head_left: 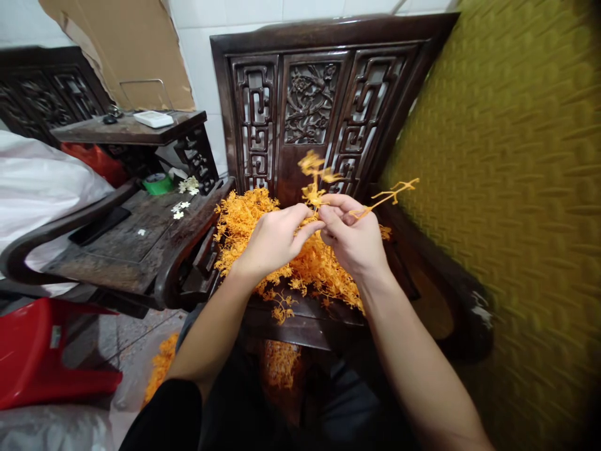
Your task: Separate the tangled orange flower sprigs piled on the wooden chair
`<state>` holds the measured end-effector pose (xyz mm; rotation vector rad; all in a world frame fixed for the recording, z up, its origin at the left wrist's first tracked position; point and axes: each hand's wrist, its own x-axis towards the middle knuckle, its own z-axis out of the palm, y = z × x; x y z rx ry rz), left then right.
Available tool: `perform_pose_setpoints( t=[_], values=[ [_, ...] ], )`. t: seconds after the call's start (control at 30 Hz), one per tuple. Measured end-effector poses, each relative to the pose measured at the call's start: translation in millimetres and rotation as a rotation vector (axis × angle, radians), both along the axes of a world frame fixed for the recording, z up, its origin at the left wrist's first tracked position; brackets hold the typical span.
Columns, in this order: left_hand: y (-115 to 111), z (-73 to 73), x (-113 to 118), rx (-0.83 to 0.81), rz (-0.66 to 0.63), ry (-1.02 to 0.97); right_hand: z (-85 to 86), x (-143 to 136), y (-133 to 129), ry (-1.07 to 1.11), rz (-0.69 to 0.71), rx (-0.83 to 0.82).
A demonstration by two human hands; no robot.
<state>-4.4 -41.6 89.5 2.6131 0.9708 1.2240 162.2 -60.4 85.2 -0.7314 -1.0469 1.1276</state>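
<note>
My left hand (279, 237) and my right hand (352, 238) meet above a heap of orange plastic sprigs (246, 216) on a dark carved wooden chair. Thumb and fingers of both are pinched at the base of one upright orange sprig (314, 181), whose top is slightly blurred. A bare, branching orange stem (392, 193) sticks out to the right from the closed fingers of my right hand. Exactly which hand bears the upright sprig is partly hidden by the fingers. One small sprig (283, 307) lies apart at the front of the seat.
On the left, another wooden chair (117, 250) holds green tape (158, 183) and white plastic flower pieces (181, 208). A side table (126, 133) bears a white device (153, 119). A red stool (42, 357) stands lower left. A yellow-green textured panel (507, 188) borders the right side.
</note>
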Motion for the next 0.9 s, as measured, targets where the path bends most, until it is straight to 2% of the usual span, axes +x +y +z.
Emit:
perform_pose_setpoints(
  t=[0.13,0.2,0.3,0.5,0.6,0.67,0.8,0.83,0.9],
  values=[
    [-3,2.4,-2,0.037,-0.009,0.103,3.7,6,-3,-0.088,0.125,-0.171],
    [-4,2.8,-2,0.054,0.026,0.149,4.8,8,-4,-0.143,0.134,-0.239],
    [-4,2.0,0,0.068,0.079,0.169,3.9,8,-5,-0.201,0.051,-0.249],
    [-5,-0.2,7,0.047,0.078,0.13,-4.0,9,4,-0.319,-0.227,0.025],
    [-9,-2.0,13,0.025,0.049,0.143,-2.5,16,6,-0.308,-0.32,0.043],
    [-10,-3.3,16,0.021,0.041,0.137,1.6,22,5,-0.291,-0.228,-0.046],
    [-8,-5.8,17,0.03,0.018,0.122,6.9,31,-2,-0.38,0.11,-0.238],
    [-7,-6.5,17,0.041,0.017,0.133,6.4,31,-2,-0.393,0.138,-0.246],
    [-7,-8.4,18,0.067,0.045,0.168,3.7,29,-1,-0.35,0.094,-0.234]
  ],
)
